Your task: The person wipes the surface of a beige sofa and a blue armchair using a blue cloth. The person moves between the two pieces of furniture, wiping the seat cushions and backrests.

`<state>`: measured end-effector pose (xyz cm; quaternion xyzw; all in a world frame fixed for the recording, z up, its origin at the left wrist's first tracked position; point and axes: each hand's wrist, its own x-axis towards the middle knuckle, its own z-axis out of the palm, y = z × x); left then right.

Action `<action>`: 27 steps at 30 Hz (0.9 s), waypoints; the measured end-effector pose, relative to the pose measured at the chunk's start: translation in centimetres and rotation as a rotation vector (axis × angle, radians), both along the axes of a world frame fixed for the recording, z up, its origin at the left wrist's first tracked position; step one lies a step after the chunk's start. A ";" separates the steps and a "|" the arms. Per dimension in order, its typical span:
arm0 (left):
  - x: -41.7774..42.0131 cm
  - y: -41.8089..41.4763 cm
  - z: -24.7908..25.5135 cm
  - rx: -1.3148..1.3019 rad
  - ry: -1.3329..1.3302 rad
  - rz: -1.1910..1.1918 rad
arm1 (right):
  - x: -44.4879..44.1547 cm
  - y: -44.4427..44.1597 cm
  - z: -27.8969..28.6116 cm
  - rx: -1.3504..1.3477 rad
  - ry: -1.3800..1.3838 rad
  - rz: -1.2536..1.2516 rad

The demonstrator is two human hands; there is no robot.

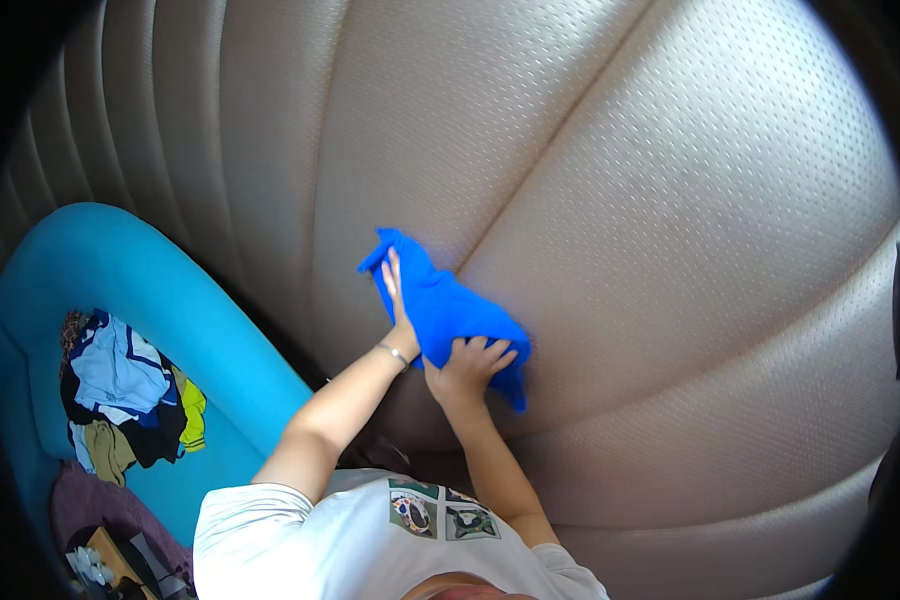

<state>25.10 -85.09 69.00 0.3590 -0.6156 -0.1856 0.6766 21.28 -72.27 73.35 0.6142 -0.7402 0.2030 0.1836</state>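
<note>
A bright blue cloth (450,296) lies bunched against a taupe padded surface (615,225) with wide stitched channels. My left hand (399,296), seen edge-on with its fingers extended, rests along the left part of the cloth. A thin bracelet circles that wrist. Lower and to the right, my right hand (471,367) has its fingers bent over the cloth's near edge. One corner of the cloth sticks up past my left fingertips, and another hangs down beside my right hand. My left palm is hidden from view, so its hold on the cloth is unclear.
On the left stands a turquoise sofa (142,247) with a thick rounded edge. A pile of clothes (120,375) in light blue, black, khaki and yellow lies on it. Purple fabric (105,502) and a small wooden item (116,562) are at the lower left.
</note>
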 end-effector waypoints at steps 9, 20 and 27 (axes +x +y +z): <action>5.0 -5.2 18.1 -0.401 -0.358 0.126 | 2.5 -8.6 13.1 -0.666 0.063 0.141; 5.5 -6.0 -4.0 -0.216 -0.316 0.020 | 2.5 -9.9 -6.8 -0.358 0.093 0.020; 6.9 -4.4 -9.6 0.206 -0.086 -0.038 | 2.0 -8.3 -10.1 -0.159 0.164 0.093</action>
